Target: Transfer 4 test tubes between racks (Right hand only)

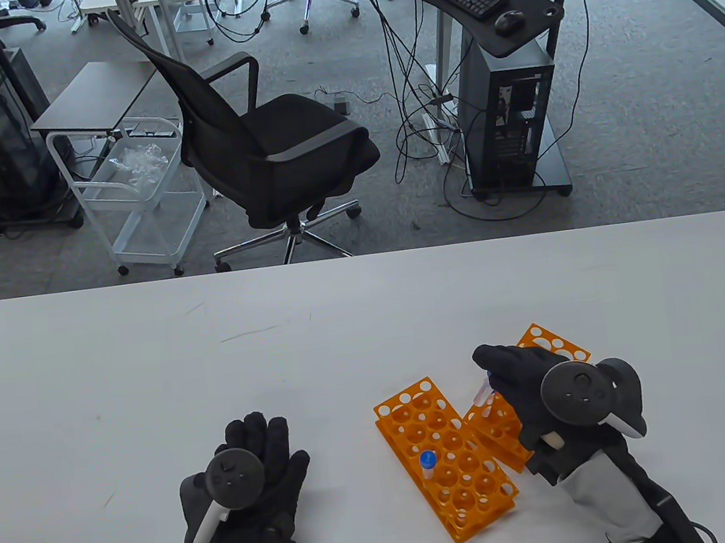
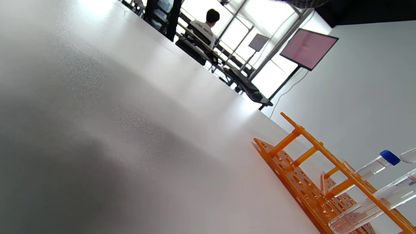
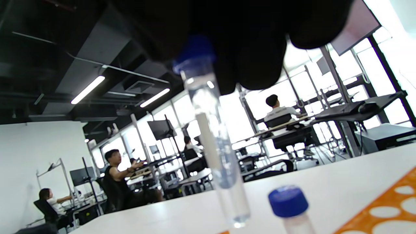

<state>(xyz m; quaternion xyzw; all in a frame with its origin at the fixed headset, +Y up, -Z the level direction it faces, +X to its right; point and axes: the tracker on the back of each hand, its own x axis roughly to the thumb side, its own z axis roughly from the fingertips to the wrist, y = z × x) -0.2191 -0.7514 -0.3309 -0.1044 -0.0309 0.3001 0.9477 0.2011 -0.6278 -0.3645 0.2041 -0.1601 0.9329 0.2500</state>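
Note:
Two orange racks lie side by side on the white table. The left rack (image 1: 458, 465) holds one blue-capped test tube (image 1: 428, 463) standing upright. The right rack (image 1: 550, 341) is mostly hidden under my right hand (image 1: 493, 379). My right hand pinches a clear test tube (image 1: 484, 397) by its top, above the gap between the racks. In the right wrist view my fingers (image 3: 247, 45) hold this blue-capped tube (image 3: 213, 139) hanging free in the air, with the racked tube's cap (image 3: 288, 201) below it. My left hand (image 1: 254, 462) lies flat on the table, holding nothing.
The left wrist view shows the left rack (image 2: 312, 175) from the side with its capped tube (image 2: 378, 162). The table's far edge (image 1: 360, 255) faces an office chair (image 1: 266, 144), a white cart (image 1: 139, 194) and a computer stand (image 1: 508, 112).

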